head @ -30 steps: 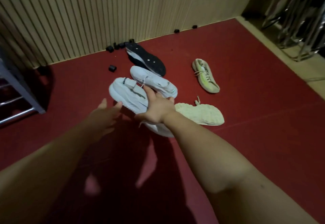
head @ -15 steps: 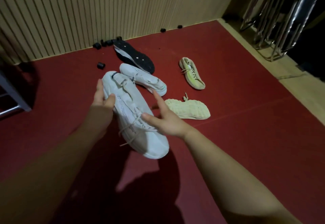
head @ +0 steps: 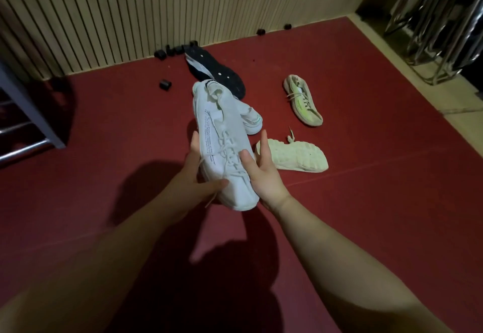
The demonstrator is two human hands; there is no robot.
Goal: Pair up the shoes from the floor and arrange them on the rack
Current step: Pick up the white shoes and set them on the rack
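A white laced sneaker (head: 219,134) is lifted above the red floor, toe towards me. My left hand (head: 198,176) grips its left side near the toe, thumb across the front. My right hand (head: 261,173) holds its right side, thumb on the laces. Behind it a second white sneaker (head: 251,118) lies on the floor, partly hidden. A black shoe (head: 217,74) lies sole-up near the wall. A cream shoe (head: 295,156) lies sole-up to the right, and a cream-and-green sneaker (head: 303,100) lies further right. The grey shoe rack (head: 28,113) stands at the left edge.
A slatted beige wall (head: 156,11) bounds the far side, with small black blocks (head: 165,84) scattered along its foot. Chrome metal frames (head: 439,24) stand in the far right corner on a pale floor strip. Red floor (head: 379,215) stretches to my right and front.
Both hands picked the white sneaker off the floor and brought it closer, turning it lace-side up. My left hand slid from its heel down towards the toe.
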